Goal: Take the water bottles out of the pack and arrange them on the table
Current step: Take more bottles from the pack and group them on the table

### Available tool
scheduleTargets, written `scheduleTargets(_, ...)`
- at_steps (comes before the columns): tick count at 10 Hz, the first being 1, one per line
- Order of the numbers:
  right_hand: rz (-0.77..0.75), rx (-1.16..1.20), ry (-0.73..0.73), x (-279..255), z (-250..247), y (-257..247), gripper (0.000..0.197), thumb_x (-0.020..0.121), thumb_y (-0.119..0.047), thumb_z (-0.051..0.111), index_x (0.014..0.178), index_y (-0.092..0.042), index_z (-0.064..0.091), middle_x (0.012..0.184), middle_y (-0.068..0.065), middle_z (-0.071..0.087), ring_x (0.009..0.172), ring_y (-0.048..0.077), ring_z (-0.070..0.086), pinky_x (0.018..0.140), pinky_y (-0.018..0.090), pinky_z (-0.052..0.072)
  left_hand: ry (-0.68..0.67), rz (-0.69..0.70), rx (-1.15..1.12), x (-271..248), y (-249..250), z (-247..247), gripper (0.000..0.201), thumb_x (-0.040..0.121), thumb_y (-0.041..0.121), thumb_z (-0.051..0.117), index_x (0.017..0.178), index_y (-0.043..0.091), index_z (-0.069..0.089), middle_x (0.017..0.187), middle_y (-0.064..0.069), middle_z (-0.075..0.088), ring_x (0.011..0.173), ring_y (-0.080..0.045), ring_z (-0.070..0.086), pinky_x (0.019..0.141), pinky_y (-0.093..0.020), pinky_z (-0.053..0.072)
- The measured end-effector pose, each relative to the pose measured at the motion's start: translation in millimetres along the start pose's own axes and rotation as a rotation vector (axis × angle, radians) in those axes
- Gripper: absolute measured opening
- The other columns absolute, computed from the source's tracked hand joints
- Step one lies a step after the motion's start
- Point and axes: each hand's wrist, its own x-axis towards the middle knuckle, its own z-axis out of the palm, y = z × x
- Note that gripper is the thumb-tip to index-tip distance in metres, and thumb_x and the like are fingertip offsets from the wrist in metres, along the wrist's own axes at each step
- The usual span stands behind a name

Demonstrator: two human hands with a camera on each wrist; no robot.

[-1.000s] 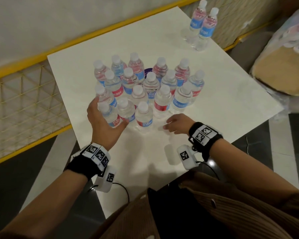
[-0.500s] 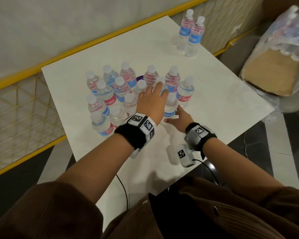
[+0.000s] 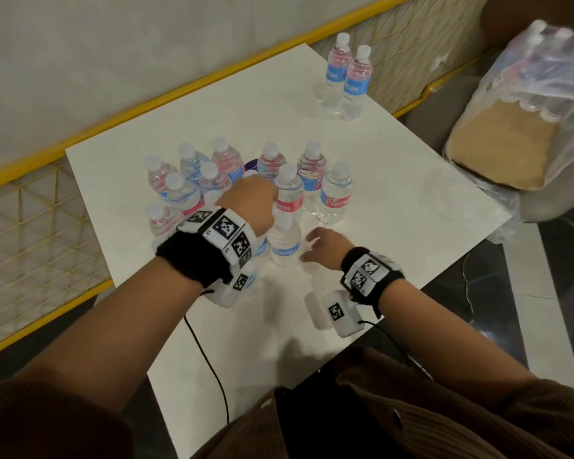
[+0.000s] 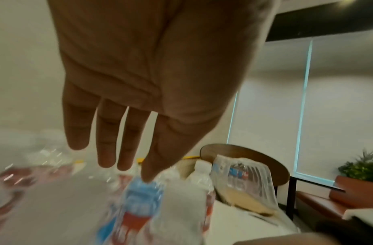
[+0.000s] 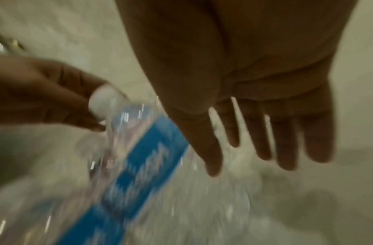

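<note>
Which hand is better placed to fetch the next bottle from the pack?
Probably the right hand: it is open, empty, and nearer the pack. The left hand is over the standing bottles, farther away.

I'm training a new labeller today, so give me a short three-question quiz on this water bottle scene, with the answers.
1. True or false: two bottles stand apart from the main cluster, near the far corner of the table.
2. Where is the pack? A: on the table. B: on a chair beside the table. C: in the person's lap.
3. Fill in: the right hand, beside a blue-labelled bottle, has its fingers ___ (straight or curled).
Key: 1 true; 2 B; 3 straight.
</note>
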Motion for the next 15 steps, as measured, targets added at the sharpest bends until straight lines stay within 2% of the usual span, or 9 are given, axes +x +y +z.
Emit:
scheduleTargets(4, -0.173, 0.302, 0.201, 28.2, -84.3, 27.9, 0.086, 0.073, -0.027, 0.079, 0.143, -0.025, 0.028, 0.142, 0.007, 0.044, 0.133, 0.023, 0.041, 0.109, 0.042, 0.035, -0.046, 0.045, 0.084, 98.5, 64.8, -40.4, 0.042, 0.093, 0.020, 0.053, 0.134, 0.013, 0.046, 0.133, -0.012, 0.048, 0.117, -0.027, 0.052, 0.098, -0.036, 0.041)
scheduleTargets(5, -0.198, 0.323, 0.191, 30.9, -78.7, 27.7, 0.075, 0.075, -0.029, 0.077, 0.139, -0.027, 0.037, 0.128, 0.002, 0.056, 0.112, 0.022, 0.058, 0.100, 0.036, 0.043, -0.180, -0.023, 0.160, 124.5, 65.1, -31.7, 0.018, 0.090, 0.023, 0.055, 0.099, 0.012, 0.065, 0.107, -0.013, 0.065, 0.088, -0.015, 0.058, 0.090, -0.038, 0.050)
scheduleTargets(6, -0.222, 0.325, 0.114, 25.8, -72.9, 26.9, 0.075, 0.074, -0.027, 0.078, 0.137, -0.030, 0.038, 0.125, 0.003, 0.058, 0.105, 0.021, 0.063, 0.099, 0.036, 0.046, -0.184, -0.019, 0.147, 142.4, 61.5, -32.8, 0.039, 0.086, 0.014, 0.059, 0.056, 0.022, 0.036, 0.065, -0.005, 0.051, 0.066, -0.013, 0.055, 0.073, -0.027, 0.049)
scheduleTargets(7, -0.269, 0.297, 0.003, 18.4, -61.0, 22.8, 0.074, 0.075, -0.024, 0.078, 0.137, -0.029, 0.038, 0.127, 0.005, 0.058, 0.111, 0.023, 0.061, 0.100, 0.039, 0.047, -0.244, 0.047, 0.192, 132.5, 57.5, -41.9, 0.044, 0.086, 0.008, 0.059, 0.057, 0.025, 0.030, 0.060, 0.003, 0.041, 0.053, -0.007, 0.040, 0.052, -0.015, 0.033)
scheduleTargets(9, -0.336, 0.257, -0.049, 9.4, -35.4, 14.4, 0.074, 0.076, -0.027, 0.077, 0.138, -0.031, 0.037, 0.130, 0.000, 0.056, 0.115, 0.021, 0.057, 0.101, 0.038, 0.045, -0.285, 0.050, 0.254, 111.1, 47.0, -48.4, 0.010, 0.089, 0.013, 0.062, 0.095, 0.021, 0.058, 0.098, -0.008, 0.056, 0.081, -0.017, 0.051, 0.069, -0.024, 0.039)
scheduleTargets(10, -0.369, 0.224, -0.049, 7.8, -28.2, 9.6, 0.075, 0.077, -0.028, 0.076, 0.139, -0.030, 0.035, 0.131, 0.001, 0.056, 0.116, 0.021, 0.057, 0.101, 0.036, 0.045, -0.318, 0.059, 0.312, 103.4, 42.7, -51.3, 0.032, 0.088, 0.013, 0.063, 0.119, 0.009, 0.061, 0.120, -0.007, 0.063, 0.104, -0.023, 0.061, 0.063, -0.020, 0.041)
scheduleTargets(12, -0.357, 0.154, -0.085, 8.1, -34.7, 8.4, 0.079, 0.076, -0.030, 0.077, 0.141, -0.030, 0.031, 0.132, 0.005, 0.053, 0.117, 0.024, 0.055, 0.099, 0.034, 0.044, -0.328, 0.080, 0.334, 95.5, 48.4, -51.5, 0.020, 0.090, 0.013, 0.059, 0.107, 0.022, 0.062, 0.106, -0.006, 0.063, 0.093, -0.022, 0.059, 0.070, -0.020, 0.041)
scheduleTargets(13, -0.294, 0.064, -0.135, 3.2, -41.7, 17.7, 0.081, 0.078, -0.030, 0.075, 0.143, -0.029, 0.026, 0.137, 0.007, 0.046, 0.118, 0.025, 0.053, 0.100, 0.035, 0.043, -0.262, 0.089, 0.302, 93.0, 62.5, -55.7, 0.026, 0.094, 0.022, 0.054, 0.113, 0.004, 0.056, 0.109, -0.005, 0.056, 0.097, -0.023, 0.056, 0.079, -0.027, 0.044)
scheduleTargets(15, -0.157, 0.079, -0.128, -2.6, -56.2, 43.5, 0.064, 0.079, -0.027, 0.073, 0.134, -0.024, 0.041, 0.129, 0.005, 0.051, 0.110, 0.020, 0.054, 0.094, 0.032, 0.046, -0.275, 0.223, -0.003, 82.2, 110.7, -33.8, 0.046, 0.094, 0.030, 0.050, 0.138, 0.018, 0.043, 0.140, -0.002, 0.046, 0.124, -0.020, 0.047, 0.098, -0.030, 0.038)
